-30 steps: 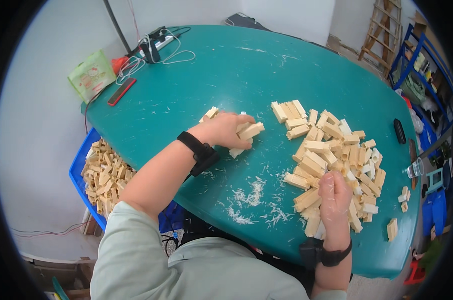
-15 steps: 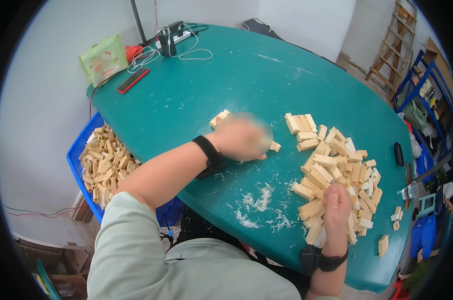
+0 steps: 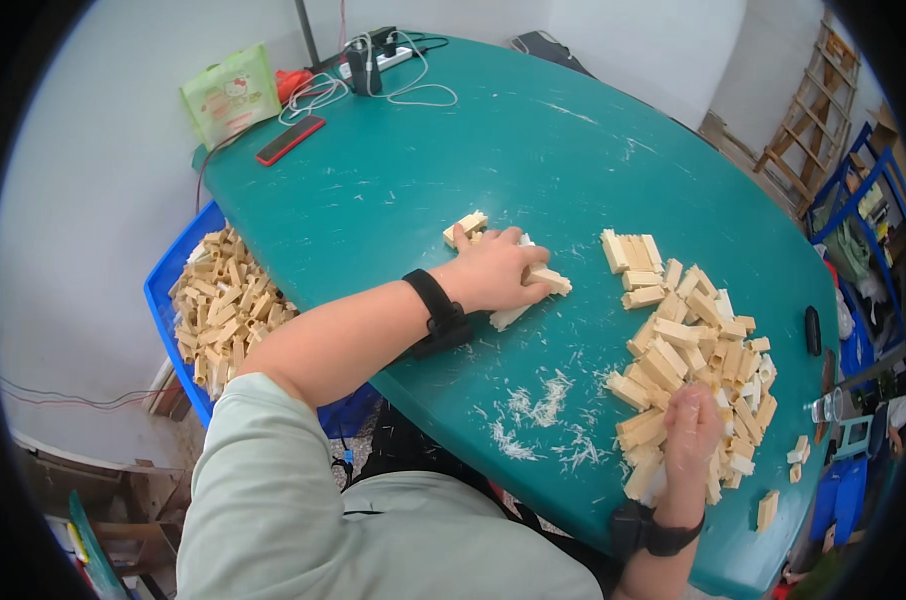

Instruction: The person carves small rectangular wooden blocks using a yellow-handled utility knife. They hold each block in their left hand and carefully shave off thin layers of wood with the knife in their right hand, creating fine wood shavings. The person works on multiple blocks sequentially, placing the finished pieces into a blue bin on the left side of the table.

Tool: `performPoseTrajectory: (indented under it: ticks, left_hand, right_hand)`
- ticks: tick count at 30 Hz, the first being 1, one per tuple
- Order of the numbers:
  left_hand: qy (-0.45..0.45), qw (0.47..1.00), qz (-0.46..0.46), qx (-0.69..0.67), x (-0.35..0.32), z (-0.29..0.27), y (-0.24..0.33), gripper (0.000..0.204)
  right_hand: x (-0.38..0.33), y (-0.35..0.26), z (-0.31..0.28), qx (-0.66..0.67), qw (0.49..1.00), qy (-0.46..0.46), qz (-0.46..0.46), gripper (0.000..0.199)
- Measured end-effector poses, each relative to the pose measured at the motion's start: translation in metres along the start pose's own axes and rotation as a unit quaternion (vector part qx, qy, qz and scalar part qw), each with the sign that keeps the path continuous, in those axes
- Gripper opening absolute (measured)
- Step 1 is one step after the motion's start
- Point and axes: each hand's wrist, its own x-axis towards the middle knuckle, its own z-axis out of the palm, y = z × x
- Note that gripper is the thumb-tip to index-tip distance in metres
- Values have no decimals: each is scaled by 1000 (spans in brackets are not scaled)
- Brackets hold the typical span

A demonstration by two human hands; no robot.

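Note:
My left hand lies over a small group of cream-coloured rectangular hollow blocks in the middle of the green table, fingers spread and touching them. One block shows beyond the fingertips, another block by the right side of the hand, and a paler block sticks out under the palm. At the near edge of a large heap of similar blocks, my right hand is closed in a fist. Whatever it may hold is hidden.
Pale shavings litter the table before me. A blue bin full of blocks stands at the left. Far left are a phone, a green bag and a power strip with cables. Loose blocks lie near the right edge.
The view has shifted, so everything sits further right. My left hand, blurred before, now shows spread fingers over the blocks. My right fist stays by the heap.

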Motion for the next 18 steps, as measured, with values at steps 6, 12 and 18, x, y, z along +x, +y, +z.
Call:
performPoseTrajectory:
  ticks: [6, 12, 18]
  left_hand:
    - [-51, 999, -1, -5, -10, -22, -29, 40]
    - [-18, 998, -59, 9, -61, -46, -98, 41]
    - [-17, 986, -164, 33, -174, -87, -204, 48]
  right_hand:
    - [0, 14, -1, 19, 1000, 9, 10, 31]
    - [2, 12, 0, 19, 999, 0, 39, 32]
    - [0, 24, -1, 56, 997, 6, 56, 31]
